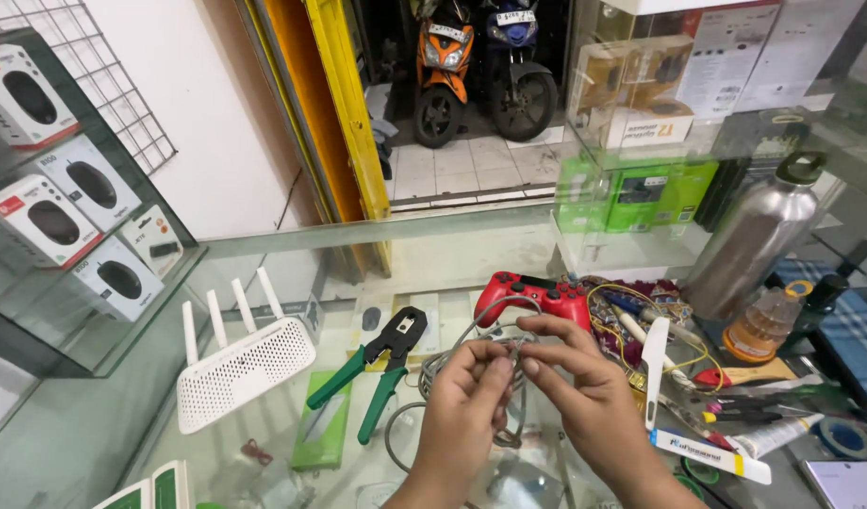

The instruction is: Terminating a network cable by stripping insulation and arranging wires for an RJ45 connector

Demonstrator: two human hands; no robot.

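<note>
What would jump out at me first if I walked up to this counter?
Two hands, the left hand and right hand, pinch a coiled grey cable over the glass counter. Just behind them lies a red game controller. To the left sit green-handled crimping pliers and a white router with four antennas.

Views: one, worn on the person's head.
Position: above a glass counter (94,424), on the person's side of it.
Direction: forward and down across the counter, towards an open doorway with two parked scooters (443,66) beyond.
Nearness: close; the left hand (466,415) and right hand (584,386) fill the lower middle, wrists cut by the bottom edge.
Left edge: shelf of boxed computer mice (47,217).
Right edge: steel bottle (754,236) and glass case of boxes (641,94).
Tilt: frame leans slightly, verticals slanting.
Shared ground: none, single view.
</note>
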